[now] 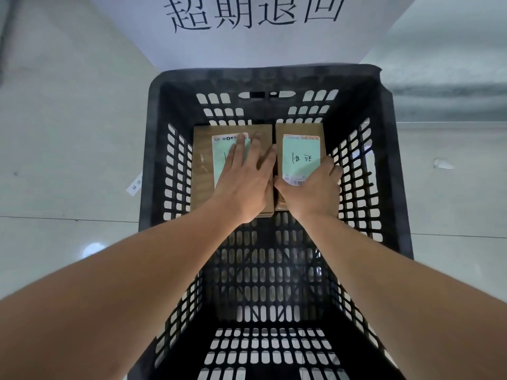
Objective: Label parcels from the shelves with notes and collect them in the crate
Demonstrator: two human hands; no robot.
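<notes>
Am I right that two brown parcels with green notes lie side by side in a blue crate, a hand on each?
Not quite: the head view shows the crate is black, not blue. The two parcels with green notes lie side by side in it, the left hand and right hand on them.

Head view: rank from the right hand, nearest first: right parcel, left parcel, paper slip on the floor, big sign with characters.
From the right hand:
1. Right parcel: in its grip, crate's far right.
2. Left parcel: just left, under the left hand.
3. Paper slip: on the floor, left of the crate.
4. Sign: beyond the crate, top.
</notes>
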